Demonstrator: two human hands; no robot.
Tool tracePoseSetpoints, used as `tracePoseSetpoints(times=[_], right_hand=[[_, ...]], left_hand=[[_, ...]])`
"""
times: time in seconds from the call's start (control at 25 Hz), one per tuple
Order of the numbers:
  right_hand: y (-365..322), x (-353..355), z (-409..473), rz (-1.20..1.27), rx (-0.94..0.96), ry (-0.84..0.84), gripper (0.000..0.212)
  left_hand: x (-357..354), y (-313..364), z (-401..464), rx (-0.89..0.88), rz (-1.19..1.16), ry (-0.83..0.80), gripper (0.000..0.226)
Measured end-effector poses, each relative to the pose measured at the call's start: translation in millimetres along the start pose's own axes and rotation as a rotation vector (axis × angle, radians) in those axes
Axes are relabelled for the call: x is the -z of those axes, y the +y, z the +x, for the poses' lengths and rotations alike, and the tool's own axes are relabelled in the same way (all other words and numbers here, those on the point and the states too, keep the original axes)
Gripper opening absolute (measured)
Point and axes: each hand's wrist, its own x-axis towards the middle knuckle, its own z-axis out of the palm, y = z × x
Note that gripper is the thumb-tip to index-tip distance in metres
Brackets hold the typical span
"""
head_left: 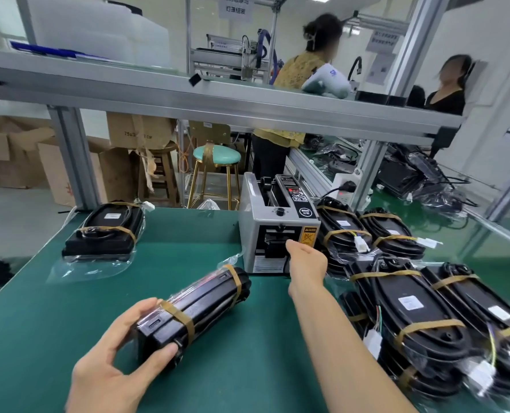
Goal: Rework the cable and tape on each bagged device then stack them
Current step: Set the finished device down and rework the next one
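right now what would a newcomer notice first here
Likely the two hands: the left hand grips a bagged device bound with tan tape at the centre of the green mat, while the right hand reaches to the grey tape dispenser behind it. A pile of bagged devices crowds the right.

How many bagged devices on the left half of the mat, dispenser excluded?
2. One device lies flat at the far left corner; the other is at the near centre, gripped by the left hand. More crowd the right side.

Black bagged devices (194, 311) banded with tan tape (182, 321) on a green mat (188, 248).
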Motion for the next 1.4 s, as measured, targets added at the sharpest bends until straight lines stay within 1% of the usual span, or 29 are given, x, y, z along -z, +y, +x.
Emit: tracePoseSetpoints(times=[0.04, 0.08, 0.16, 0.2, 0.28, 0.4, 0.56, 0.64, 0.72, 0.84, 0.92, 1.0, 1.16, 1.28, 1.4], right_hand=[[-1.8, -3.5, 2.9, -0.009, -0.014, 0.006, 0.009], [-2.8, -5.8, 6.5, -0.014, -0.033, 0.014, 0.015], [-4.5, -8.1, 13.8, -0.016, -0.08, 0.027, 0.027], [-5.7, -8.8, 16.1, -0.02, -0.103, 0.027, 0.029], [-8.0, -10.3, 18.1, -0.011, -0.16, 0.026, 0.031], [-9.2, -13.8, 20.7, 0.054, -0.219, 0.016, 0.026], [-8.2, -19.4, 22.8, 0.052, -0.216, 0.045, 0.026], [-5.1, -17.2, 20.8, 0.075, -0.196, 0.031, 0.028], [-0.4, -10.9, 19.0, 0.178, -0.172, -0.035, 0.03], [2.5, 2.4, 8.3, 0.354, -0.153, -0.219, 0.031], [1.4, 10.8, -4.6, 0.379, -0.138, -0.341, 0.029], [-0.2, 17.5, -21.2, 0.329, -0.123, -0.471, 0.029], [-3.5, 22.5, -64.6, 0.146, -0.044, -0.717, 0.03], [-10.5, 20.3, -95.6, -0.033, 0.094, -0.811, 0.037], [-11.9, 15.9, -112.4, -0.119, 0.175, -0.873, 0.035]], left_hand=[[-0.4, 1.0, 0.0, -0.004, 0.0, 0.006, 0.064], [-0.7, 1.5, -0.2, -0.008, 0.005, 0.015, 0.064], [-1.5, 1.1, 0.0, -0.004, 0.014, 0.027, 0.07], [-1.9, 1.3, 0.2, 0.0, 0.016, 0.029, 0.073], [-1.8, 1.8, 0.4, -0.002, 0.011, 0.031, 0.074], [-1.4, 3.5, 0.5, -0.009, -0.008, 0.013, 0.072], [-1.1, 6.7, 0.7, -0.017, -0.058, 0.01, 0.06], [-0.9, 7.8, 1.2, -0.016, -0.078, 0.006, 0.06], [-1.4, 6.1, 1.7, -0.012, -0.084, 0.002, 0.061], [-1.5, 2.2, 2.2, -0.019, -0.066, 0.0, 0.062], [-1.0, 0.2, 2.8, -0.019, -0.048, -0.011, 0.063], [-0.8, 1.4, 3.3, 0.0, -0.058, -0.014, 0.064], [-3.6, 5.7, 1.4, 0.046, -0.092, 0.023, 0.062], [-3.9, 10.5, -1.7, 0.066, -0.098, 0.019, 0.06], [-2.9, 11.9, -4.7, 0.078, -0.088, -0.001, 0.065]])
